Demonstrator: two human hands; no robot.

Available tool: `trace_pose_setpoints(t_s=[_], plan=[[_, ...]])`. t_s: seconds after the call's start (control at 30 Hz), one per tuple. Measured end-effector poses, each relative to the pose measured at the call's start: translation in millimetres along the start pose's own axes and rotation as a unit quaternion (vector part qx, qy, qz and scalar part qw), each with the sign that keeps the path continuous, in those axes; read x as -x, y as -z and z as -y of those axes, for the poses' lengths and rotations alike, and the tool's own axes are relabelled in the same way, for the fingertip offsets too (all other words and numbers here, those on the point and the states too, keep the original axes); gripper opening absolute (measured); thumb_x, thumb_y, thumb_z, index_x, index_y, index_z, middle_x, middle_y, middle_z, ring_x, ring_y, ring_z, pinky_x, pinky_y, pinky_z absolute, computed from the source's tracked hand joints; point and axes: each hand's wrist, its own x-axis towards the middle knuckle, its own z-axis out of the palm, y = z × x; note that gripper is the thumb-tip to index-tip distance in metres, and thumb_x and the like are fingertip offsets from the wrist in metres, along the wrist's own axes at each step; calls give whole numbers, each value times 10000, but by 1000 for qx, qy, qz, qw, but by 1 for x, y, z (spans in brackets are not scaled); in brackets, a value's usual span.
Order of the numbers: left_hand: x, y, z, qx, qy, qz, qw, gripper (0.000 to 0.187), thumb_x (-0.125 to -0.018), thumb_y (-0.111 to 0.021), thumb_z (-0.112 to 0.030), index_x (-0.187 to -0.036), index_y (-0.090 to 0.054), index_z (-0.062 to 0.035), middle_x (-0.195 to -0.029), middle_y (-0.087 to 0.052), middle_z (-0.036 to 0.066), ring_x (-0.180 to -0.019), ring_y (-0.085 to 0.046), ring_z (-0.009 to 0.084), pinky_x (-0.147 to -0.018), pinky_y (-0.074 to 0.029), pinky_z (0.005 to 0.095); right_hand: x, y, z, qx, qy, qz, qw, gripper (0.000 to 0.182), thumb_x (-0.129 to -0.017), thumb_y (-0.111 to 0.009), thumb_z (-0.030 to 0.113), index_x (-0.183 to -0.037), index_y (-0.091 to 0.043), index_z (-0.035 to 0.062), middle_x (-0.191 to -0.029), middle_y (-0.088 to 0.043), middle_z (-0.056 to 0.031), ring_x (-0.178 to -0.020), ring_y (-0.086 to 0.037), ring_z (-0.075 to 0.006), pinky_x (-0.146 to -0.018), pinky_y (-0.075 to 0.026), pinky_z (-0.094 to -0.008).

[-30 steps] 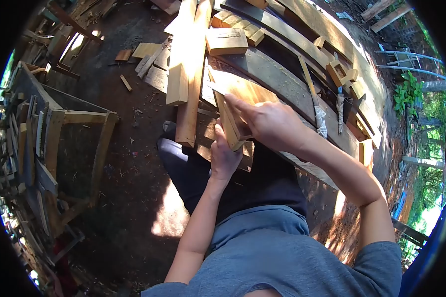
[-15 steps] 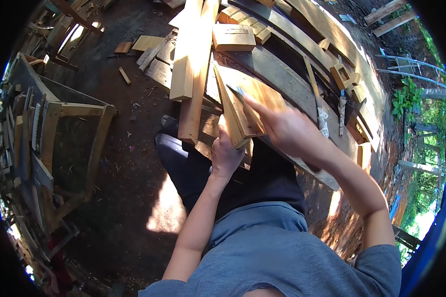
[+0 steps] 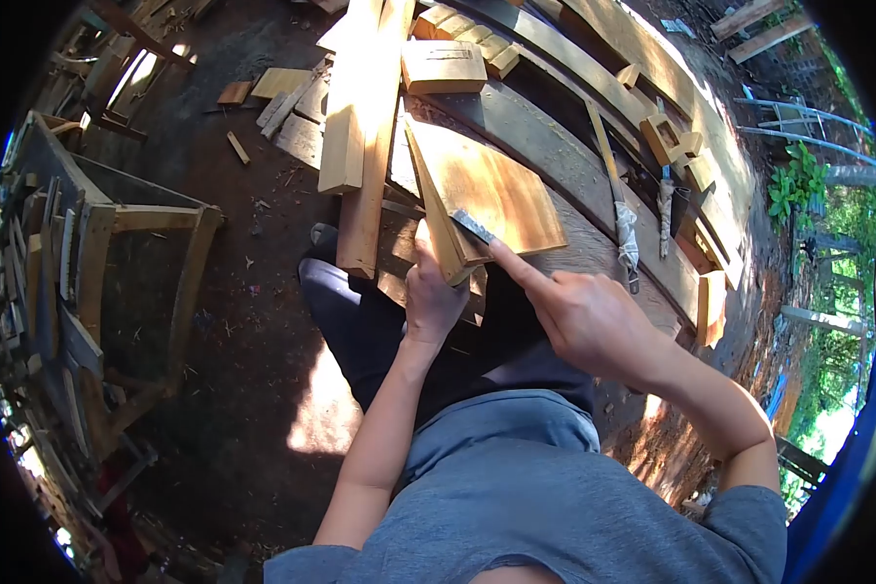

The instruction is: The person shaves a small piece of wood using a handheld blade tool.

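Our left hand (image 3: 434, 300) grips one tan, flat-faced wooden piece (image 3: 492, 190) at the grey plank table (image 3: 530, 136); our right hand (image 3: 594, 323) holds one narrow grey metal tool (image 3: 472, 227). Two long, pale-wrapped tools (image 3: 627, 237) lie nearby.

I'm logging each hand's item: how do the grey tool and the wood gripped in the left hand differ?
The tool is grey; the held wood is tan. The tool's visible part is shorter than the held wood. The right hand holds the tool; the left hand grips the held wood near its lower end. Both are held.
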Motion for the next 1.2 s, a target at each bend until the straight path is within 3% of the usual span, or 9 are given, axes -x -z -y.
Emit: trace_pose_setpoints(t_s=[0.23,0.4,0.6,0.67,0.8,0.9,0.93,1.07,1.2], plan=[[-8,7,-13,5,-28,2,1000,737,-774,-759,-89,-1323,-301,88,-863,-668,277,-827,-667,469,-686,-558,502,-43,-16,-14,-55,32,-84,994,609,-932,-494,130,-1521,-352,181,-692,-640,-226,-637,-657,-419,-597,-521,-531],[-1,4,-7,25,6,-5,1000,718,-778,-759,-100,-1296,-315,125,-835,-666,276,-808,-669,473,-669,-558,509,9,-1,3,-14,-21,21,999,597,-942,-495,141,-1520,-355,190,-685,-631,-235,-654,-658,-433,-595,-521,-540],[-2,-2,2,14,-7,-9,1000,708,-785,-758,-121,-1286,-328,135,-817,-661,286,-786,-667,481,-654,-555,514,-44,-5,-14,-71,-21,-52,996,515,-979,-486,160,-1485,-398,129,-766,-624,-284,-701,-626,-438,-652,-479,-529],[-4,1,-3,33,-9,-16,999,697,-791,-755,-127,-1281,-334,132,-813,-659,290,-783,-666,484,-657,-555,515,-40,-8,-18,-46,-2,-52,998,494,-968,-464,170,-1459,-408,149,-792,-678,-238,-697,-673,-416,-633,-538,-530],[-4,-2,-1,8,-5,-15,1000,665,-801,-753,-145,-1263,-354,117,-820,-661,290,-785,-660,490,-672,-555,513,14,-4,-5,-29,-17,1,999,518,-959,-460,138,-1472,-390,158,-743,-662,-250,-682,-670,-425,-630,-523,-541],[-1,-3,4,15,1,5,1000,658,-807,-753,-153,-1262,-356,108,-825,-664,285,-787,-652,498,-680,-547,524,-13,-3,-14,-80,-8,-31,996,502,-957,-460,143,-1456,-409,149,-749,-661,-255,-699,-673,-427,-634,-528,-539],[-3,-1,4,28,-9,7,1000,660,-810,-752,-156,-1266,-352,104,-820,-664,282,-789,-647,506,-682,-540,534,-30,-1,-18,-68,-36,-6,997,513,-960,-488,132,-1466,-418,91,-779,-642,-261,-711,-644,-423,-669,-495,-527],[-3,1,7,-29,-25,6,999,714,-816,-747,-160,-1318,-313,105,-863,-652,311,-813,-637,520,-694,-522,564,-87,-20,-52,-1,24,-143,989,584,-937,-513,181,-1506,-392,238,-744,-635,-273,-685,-654,-420,-664,-526,-512],[3,-9,36,-32,-112,-26,993,852,-802,-728,-63,-1445,-179,33,-999,-640,307,-869,-645,503,-727,-529,539,-72,-9,-77,-5,-29,-107,994,594,-953,-515,227,-1525,-357,262,-763,-653,-258,-683,-661,-405,-661,-534,-510]])
